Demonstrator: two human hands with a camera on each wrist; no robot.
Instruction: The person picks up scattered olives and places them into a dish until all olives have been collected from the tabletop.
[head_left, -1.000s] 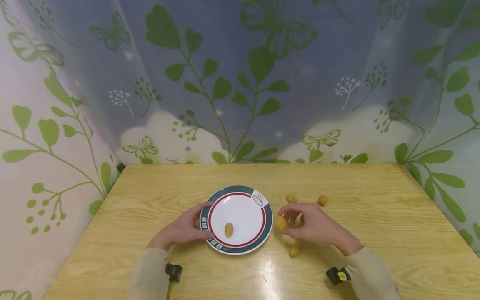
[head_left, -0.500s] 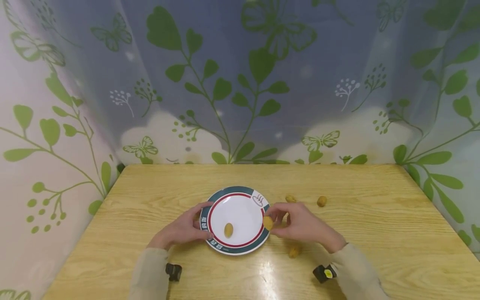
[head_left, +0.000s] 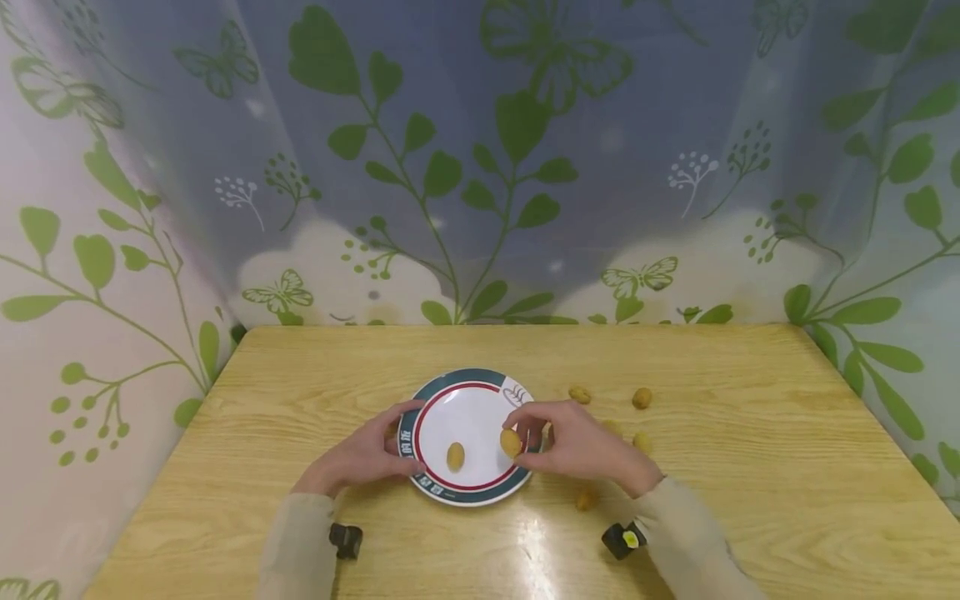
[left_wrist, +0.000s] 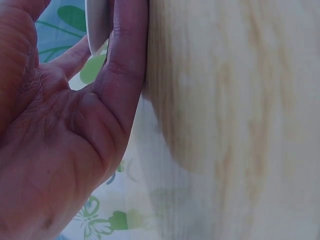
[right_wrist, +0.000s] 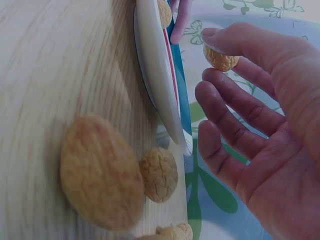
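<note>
Hands work from both sides of one plate (head_left: 480,498): the left hand (head_left: 360,452) grips its left rim, finger and thumb spread along the border, while the right hand (head_left: 581,442) pinches a held nut (head_left: 511,443) between thumb and fingertips, the remaining fingers loosely bent. Over the last second the right hand passes from the table beside the plate, across the right rim, to a place above the plate's white middle; the left hand and the plate keep their position. The carrying stage therefore appears nearly complete, though the held nut is not yet set down: the right wrist view shows a gap between it and the plate. Nearest on the wood, a near nut (head_left: 586,500) lies beside the plate's lower right rim. Slightly farther in, an oval nut (head_left: 455,457) rests on the plate, left of the held nut and apart from it; uncovered white surface extends beyond both, bounded by the raised rim. Behind the right wrist show a half-hidden nut (head_left: 612,427) and a pale nut (head_left: 642,442), making this the tighter side for the returning hand. Farther off lie a ridged nut (head_left: 580,394) and a round nut (head_left: 641,397), well apart. Wide margins of table (head_left: 337,358) reach to the straight far edge, behind which hangs a leaf-patterned curtain (head_left: 637,192).
</note>
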